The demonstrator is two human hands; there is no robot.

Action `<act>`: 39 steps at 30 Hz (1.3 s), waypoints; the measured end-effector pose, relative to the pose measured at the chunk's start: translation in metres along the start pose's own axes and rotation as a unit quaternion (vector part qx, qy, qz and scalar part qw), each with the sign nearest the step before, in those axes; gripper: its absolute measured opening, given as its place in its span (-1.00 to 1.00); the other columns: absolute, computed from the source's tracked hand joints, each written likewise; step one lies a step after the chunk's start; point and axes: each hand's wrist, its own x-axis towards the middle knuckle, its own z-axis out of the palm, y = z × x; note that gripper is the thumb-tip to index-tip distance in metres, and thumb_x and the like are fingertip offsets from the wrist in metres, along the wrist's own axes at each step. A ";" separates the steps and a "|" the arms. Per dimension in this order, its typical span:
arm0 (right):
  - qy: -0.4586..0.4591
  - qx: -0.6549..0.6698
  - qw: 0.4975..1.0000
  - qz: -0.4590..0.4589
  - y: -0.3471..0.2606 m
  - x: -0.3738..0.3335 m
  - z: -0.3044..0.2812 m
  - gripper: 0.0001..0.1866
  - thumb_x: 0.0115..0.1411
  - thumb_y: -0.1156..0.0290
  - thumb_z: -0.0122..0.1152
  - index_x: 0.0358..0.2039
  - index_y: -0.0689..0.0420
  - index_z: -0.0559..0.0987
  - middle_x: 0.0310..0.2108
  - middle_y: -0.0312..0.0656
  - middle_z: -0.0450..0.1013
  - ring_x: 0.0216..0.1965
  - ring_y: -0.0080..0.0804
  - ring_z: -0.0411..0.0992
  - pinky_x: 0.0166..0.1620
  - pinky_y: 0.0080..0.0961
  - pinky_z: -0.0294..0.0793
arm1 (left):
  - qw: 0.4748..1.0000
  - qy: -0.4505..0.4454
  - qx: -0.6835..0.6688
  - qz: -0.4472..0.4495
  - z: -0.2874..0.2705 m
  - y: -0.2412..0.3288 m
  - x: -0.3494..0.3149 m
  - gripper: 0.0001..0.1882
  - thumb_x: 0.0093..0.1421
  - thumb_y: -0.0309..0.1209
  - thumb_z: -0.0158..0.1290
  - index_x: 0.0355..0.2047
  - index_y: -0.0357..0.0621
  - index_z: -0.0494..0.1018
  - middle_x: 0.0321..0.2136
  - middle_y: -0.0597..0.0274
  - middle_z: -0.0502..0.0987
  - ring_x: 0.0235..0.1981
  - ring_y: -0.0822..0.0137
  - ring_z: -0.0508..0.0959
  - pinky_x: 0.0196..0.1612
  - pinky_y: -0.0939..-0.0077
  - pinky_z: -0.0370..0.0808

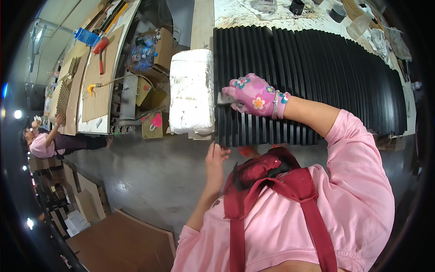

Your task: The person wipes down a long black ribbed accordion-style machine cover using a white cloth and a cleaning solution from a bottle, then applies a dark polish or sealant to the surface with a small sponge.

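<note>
A row of long, narrow black strips (312, 81) lies side by side on the bench, running from near to far. My right hand (253, 96), in a pink flowered glove, is closed on a small greyish-white pad (222, 99) at the left end of the row. The pad rests over the leftmost strips; my fingers partly hide it. At the near end of the leftmost strip is my bare left hand (216, 158), its fingertips touching that strip's end and the other fingers curled. A white wrapped block (192, 90) with dark smears sits just left of the row.
Behind the strips, a stained white bench top (247, 18) bears a black cup (297, 7) and a clear plastic cup (359, 26). On the left stand a box with plastic bottles (144, 53) and another table with a red-headed mallet (101, 54). A person (50, 140) works far left.
</note>
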 end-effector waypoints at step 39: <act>-0.017 -0.028 0.966 -0.256 -0.015 -0.048 -0.011 -0.58 0.05 0.31 0.23 -0.03 0.04 0.51 -0.16 -0.25 0.49 -0.09 -0.28 0.49 -0.01 -0.30 0.46 | 0.996 0.024 0.013 0.082 0.036 -0.038 -0.004 -0.01 0.04 -0.49 0.31 0.30 -0.37 -0.14 0.17 -0.01 0.16 0.01 0.32 0.42 0.01 0.42 0.44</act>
